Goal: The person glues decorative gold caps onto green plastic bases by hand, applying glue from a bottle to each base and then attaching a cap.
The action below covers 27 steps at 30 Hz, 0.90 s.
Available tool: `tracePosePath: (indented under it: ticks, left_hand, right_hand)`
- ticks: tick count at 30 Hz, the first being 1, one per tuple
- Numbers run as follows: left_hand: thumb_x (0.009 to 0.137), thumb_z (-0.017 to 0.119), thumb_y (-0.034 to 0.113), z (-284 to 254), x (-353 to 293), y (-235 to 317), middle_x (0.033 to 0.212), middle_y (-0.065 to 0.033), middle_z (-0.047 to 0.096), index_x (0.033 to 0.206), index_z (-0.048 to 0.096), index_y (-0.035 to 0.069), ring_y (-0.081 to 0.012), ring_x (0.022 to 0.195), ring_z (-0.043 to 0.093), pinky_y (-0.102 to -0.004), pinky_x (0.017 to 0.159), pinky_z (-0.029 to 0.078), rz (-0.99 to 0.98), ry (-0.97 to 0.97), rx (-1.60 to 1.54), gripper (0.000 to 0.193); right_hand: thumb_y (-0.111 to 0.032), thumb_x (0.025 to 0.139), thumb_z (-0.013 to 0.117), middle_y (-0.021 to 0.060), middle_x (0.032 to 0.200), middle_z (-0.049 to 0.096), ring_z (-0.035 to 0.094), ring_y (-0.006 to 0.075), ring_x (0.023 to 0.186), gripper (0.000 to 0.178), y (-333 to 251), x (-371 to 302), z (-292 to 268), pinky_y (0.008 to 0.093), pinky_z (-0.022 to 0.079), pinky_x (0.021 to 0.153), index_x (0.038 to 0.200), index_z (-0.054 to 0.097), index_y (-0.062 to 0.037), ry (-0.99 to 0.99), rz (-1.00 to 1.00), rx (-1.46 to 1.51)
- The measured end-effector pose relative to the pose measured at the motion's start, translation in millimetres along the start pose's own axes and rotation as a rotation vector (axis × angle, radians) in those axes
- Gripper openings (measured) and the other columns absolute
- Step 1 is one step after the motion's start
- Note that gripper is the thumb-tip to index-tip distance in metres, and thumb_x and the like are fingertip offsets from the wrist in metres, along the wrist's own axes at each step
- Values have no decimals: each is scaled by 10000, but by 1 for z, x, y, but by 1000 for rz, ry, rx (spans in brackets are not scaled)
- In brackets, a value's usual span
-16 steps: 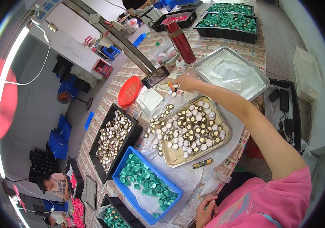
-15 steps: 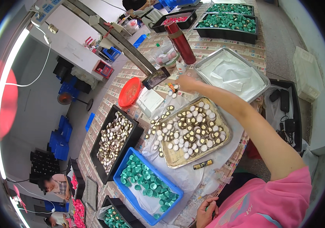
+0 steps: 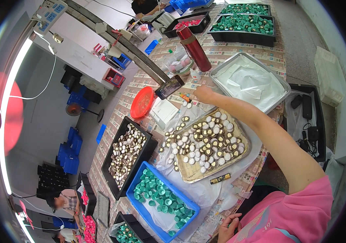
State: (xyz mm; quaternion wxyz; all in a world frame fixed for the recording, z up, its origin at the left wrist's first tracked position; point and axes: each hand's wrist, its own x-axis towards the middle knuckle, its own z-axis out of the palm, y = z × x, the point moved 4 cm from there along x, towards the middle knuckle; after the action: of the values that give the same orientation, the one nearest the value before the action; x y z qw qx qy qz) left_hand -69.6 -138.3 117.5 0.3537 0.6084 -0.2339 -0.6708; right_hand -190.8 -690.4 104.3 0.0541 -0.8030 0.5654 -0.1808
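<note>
My right hand [image 3: 204,94] reaches far across the table, fingers curled under and mostly hidden. Close beside its fingertips lies a small orange stick-like tube [image 3: 185,98]; I cannot tell whether they touch. My left hand [image 3: 229,227] rests low near my body, fingers curled together; what they hold, if anything, is hidden. Below my right forearm a shallow beige tray [image 3: 189,175] carries many small round pieces [image 3: 215,141], white on one side, dark with gold on the other. Some have spilled past its left edge. A black-and-gold cylinder [image 3: 220,179] lies at its near edge.
A blue bin [image 3: 197,212] holds green caps [image 3: 163,196]; a black bin [image 3: 152,148] beside it holds more round pieces. Farther off stand an orange-red bowl [image 3: 142,103], a phone on a stand [image 3: 169,87], a red thermos [image 3: 197,52] and a paper-lined metal tray [image 3: 281,99].
The whole view has shifted slightly, so the table things sit a little lower and further right. My right hand is still near the orange tube; my left hand stays by my body.
</note>
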Motion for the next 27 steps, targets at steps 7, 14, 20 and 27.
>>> tracePosePath:
  ticks: [7,14,20,27]
  left_hand:
    - [918,591,201,13,-16,1,623,60,485,1077,612,85,-26,515,401,-176,466,296,38,-72,-8,198]
    - [929,566,197,9,-26,-11,632,52,490,1080,609,81,-32,525,412,-176,477,314,33,-43,-51,196]
    - [933,562,209,10,-30,-17,633,41,488,1086,603,73,-35,536,416,-178,487,306,68,-3,76,209]
    - [936,557,213,-6,-33,-11,619,39,487,1089,601,72,-42,522,419,-181,473,296,69,72,-53,212]
  right_hand:
    - [-98,764,599,174,881,674,674,310,795,246,13,-26,-29,386,549,640,987,668,-20,-38,36,114]
    - [-127,769,599,115,798,680,687,170,702,249,-60,-100,-84,339,545,620,970,682,-7,-610,-121,695]
    - [-77,803,564,99,1047,638,617,266,989,283,-53,-28,-21,390,499,833,1072,652,-80,-102,-336,195]
    - [-75,826,584,100,1202,546,548,329,1124,308,-80,6,15,439,504,879,1128,636,-95,-275,-188,-258]
